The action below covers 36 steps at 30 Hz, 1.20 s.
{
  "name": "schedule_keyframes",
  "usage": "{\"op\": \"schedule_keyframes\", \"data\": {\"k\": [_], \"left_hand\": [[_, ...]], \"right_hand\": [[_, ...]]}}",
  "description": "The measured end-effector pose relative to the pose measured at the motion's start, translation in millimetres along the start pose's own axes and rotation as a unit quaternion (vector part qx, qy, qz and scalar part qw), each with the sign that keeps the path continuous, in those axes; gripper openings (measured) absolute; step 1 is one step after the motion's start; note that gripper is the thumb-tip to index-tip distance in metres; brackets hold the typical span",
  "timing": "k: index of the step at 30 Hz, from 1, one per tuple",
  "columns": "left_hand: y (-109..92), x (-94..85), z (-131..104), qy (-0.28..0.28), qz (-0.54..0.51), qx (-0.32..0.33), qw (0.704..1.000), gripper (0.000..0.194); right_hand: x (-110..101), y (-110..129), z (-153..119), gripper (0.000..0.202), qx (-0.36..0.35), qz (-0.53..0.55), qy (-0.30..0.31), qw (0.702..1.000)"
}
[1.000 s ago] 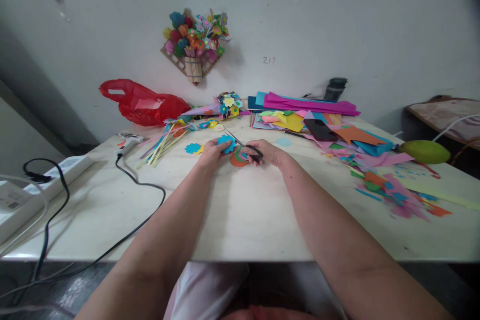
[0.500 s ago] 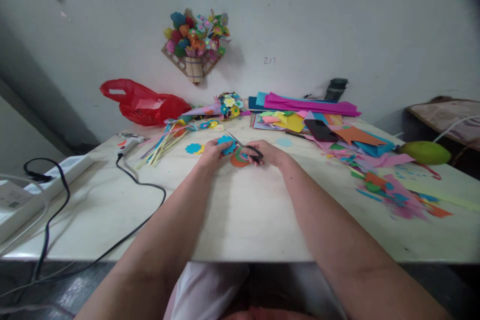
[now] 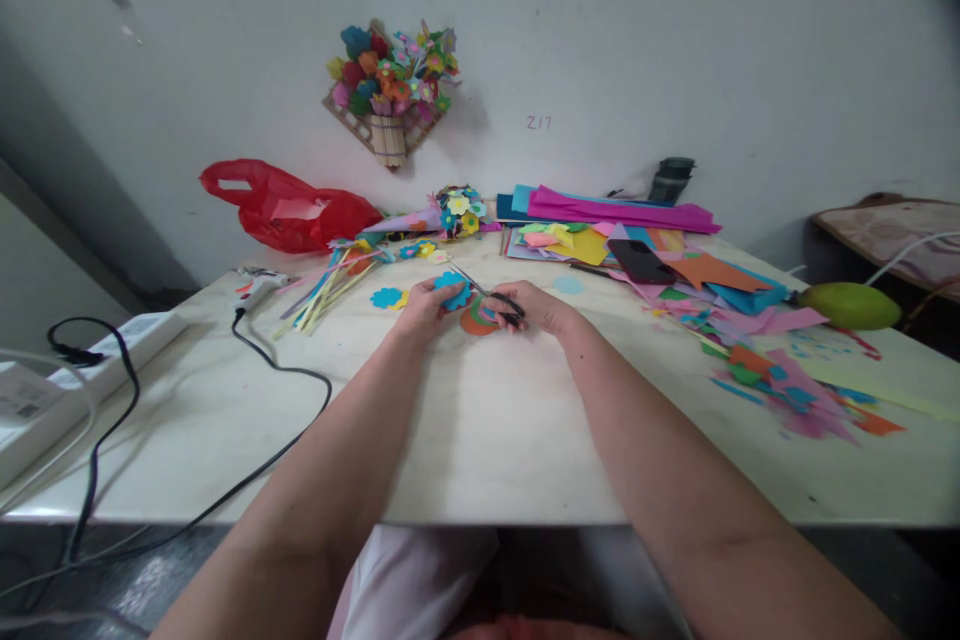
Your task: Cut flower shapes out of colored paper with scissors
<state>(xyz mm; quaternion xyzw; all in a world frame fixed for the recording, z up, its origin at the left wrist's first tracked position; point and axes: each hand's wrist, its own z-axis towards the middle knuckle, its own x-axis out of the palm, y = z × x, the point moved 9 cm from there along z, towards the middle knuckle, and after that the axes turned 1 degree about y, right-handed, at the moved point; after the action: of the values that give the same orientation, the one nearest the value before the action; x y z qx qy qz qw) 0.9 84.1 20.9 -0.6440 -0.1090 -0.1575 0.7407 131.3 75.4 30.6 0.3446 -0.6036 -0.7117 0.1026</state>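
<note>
My left hand [image 3: 421, 308] pinches a blue paper flower [image 3: 453, 291] with a scalloped edge. In my right hand [image 3: 534, 305] are black-handled scissors [image 3: 507, 302], their blades pointing up and left past the flower's right edge. Under the scissors lie several round paper pieces, among them an orange paper circle [image 3: 475, 322]. A second blue paper flower [image 3: 386, 298] rests on the table left of my left hand, with a bit of yellow paper beside it. Right of the scissors lies a pale blue paper circle [image 3: 568, 285].
Paper strips [image 3: 319, 300], a glue gun [image 3: 259, 292] with its cord and a red plastic bag [image 3: 289, 210] are on the left. Paper scraps [image 3: 802, 390], a phone [image 3: 640, 261] and coloured sheets [image 3: 622, 210] cover the right. A power strip [image 3: 142, 335] sits at the left edge.
Both hands, the flower and the scissors stay in nearly the same place. The scissor blades look slightly shifted; little else differs.
</note>
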Motion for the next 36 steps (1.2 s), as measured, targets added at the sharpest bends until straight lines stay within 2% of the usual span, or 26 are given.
{"op": "schedule_keyframes", "data": {"k": [36], "left_hand": [[-1.3,-0.7,0.3,0.011,-0.003,0.013,1.0,0.023]], "right_hand": [[1.0,-4.6,1.8,0.025,0.008,0.009,0.007,1.0]]}}
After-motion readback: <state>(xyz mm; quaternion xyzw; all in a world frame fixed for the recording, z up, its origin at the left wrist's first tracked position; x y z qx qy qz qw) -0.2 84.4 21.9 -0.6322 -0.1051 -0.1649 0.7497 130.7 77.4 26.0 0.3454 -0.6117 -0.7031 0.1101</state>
